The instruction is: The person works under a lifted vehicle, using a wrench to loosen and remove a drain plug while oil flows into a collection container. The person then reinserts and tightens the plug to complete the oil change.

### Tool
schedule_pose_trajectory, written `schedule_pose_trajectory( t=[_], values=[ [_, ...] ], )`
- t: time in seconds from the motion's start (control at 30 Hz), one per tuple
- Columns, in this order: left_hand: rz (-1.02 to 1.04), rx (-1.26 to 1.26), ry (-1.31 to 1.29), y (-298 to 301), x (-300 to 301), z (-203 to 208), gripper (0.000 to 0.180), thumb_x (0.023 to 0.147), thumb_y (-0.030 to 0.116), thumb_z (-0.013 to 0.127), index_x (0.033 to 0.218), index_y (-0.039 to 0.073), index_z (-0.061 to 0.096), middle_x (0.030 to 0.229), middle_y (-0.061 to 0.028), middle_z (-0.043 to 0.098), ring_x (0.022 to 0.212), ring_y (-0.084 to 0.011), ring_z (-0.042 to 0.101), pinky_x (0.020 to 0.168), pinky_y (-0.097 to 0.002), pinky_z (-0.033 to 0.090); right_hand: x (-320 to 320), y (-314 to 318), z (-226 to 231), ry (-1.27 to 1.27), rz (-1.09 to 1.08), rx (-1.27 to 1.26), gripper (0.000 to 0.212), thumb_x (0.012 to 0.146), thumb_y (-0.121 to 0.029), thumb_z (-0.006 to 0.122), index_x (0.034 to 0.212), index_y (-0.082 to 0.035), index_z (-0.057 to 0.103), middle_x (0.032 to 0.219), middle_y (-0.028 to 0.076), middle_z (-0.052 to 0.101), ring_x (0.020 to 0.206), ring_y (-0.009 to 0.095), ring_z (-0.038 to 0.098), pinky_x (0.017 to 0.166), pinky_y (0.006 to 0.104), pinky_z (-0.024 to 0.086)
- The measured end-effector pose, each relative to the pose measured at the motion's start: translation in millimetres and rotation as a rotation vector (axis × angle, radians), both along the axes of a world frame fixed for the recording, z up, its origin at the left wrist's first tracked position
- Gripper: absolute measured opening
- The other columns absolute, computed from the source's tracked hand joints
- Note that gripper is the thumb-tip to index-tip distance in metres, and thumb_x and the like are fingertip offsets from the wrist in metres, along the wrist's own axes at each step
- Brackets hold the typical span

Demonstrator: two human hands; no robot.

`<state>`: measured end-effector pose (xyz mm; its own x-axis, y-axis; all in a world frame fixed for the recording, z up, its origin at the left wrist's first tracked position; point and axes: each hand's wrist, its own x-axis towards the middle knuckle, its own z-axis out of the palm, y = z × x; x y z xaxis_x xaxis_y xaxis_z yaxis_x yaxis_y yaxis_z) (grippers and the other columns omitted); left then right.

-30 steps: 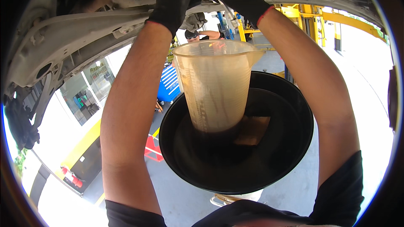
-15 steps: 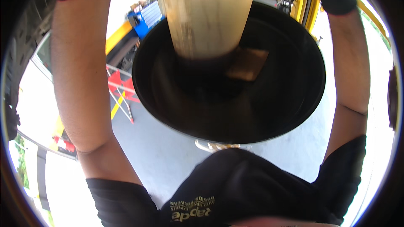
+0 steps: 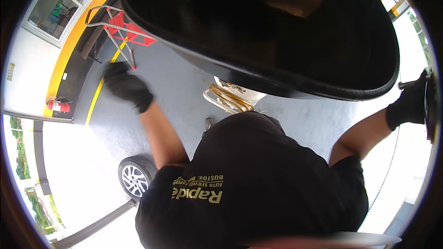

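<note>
A big black round drain pan (image 3: 258, 60) fills the upper middle, tilted so that its dark inside shows. A brownish flat patch (image 3: 295, 2) shows inside it; I cannot tell whether it is an object or a reflection. My left hand (image 3: 127, 87), in a black glove, is off to the pan's lower left, smeared by motion and apart from the pan. At the far right my right hand (image 3: 410, 103), gloved too, reaches beside a dark upright part (image 3: 431, 106) at the picture's rim. Its fingers are mostly hidden against that part. A short dark stub (image 3: 405, 84) sticks out by it.
Below the pan stands a white tank (image 3: 247, 94) with a coiled yellowish hose (image 3: 226, 99). A wheel (image 3: 136, 176) lies at lower left. Red-and-grey folding steps (image 3: 127, 30) stand at upper left. A fire extinguisher (image 3: 59, 106) is by the wall.
Both hands have come down from overhead, the left to the left side, the right to the right rim. The pan appears higher and nearer; the pale cylinder above it is out of view.
</note>
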<state>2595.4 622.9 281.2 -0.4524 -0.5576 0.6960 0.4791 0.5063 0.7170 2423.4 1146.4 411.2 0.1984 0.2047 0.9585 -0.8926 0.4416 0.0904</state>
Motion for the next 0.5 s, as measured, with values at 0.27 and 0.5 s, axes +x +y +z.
schedule_pose_trajectory(
  t=[0.27,0.5],
  values=[
    [-0.107,0.316,-0.983,98,-57,-295,0.031,0.104,0.023,0.057,0.119,-0.003,0.063,0.107,-0.0163,0.067,0.094,-0.0259,0.068,0.083,-0.0363,0.056,-41,57,-385,-1.251,-0.039,0.059,0.024,0.096,-0.011,0.064,0.114,0.004,0.066,0.103,0.012,0.071,0.097,0.019,0.064,0.088,0.0346,0.052],
    [-0.004,0.319,-0.999,115,-62,-314,0.030,0.104,0.022,0.056,0.119,-0.003,0.063,0.107,-0.0162,0.067,0.094,-0.0261,0.067,0.084,-0.0367,0.055,-23,93,-408,-1.511,-0.002,0.022,0.021,0.095,-0.021,0.073,0.091,-0.004,0.062,0.079,0.003,0.062,0.072,0.012,0.056,0.067,0.0306,0.046]
  ],
)
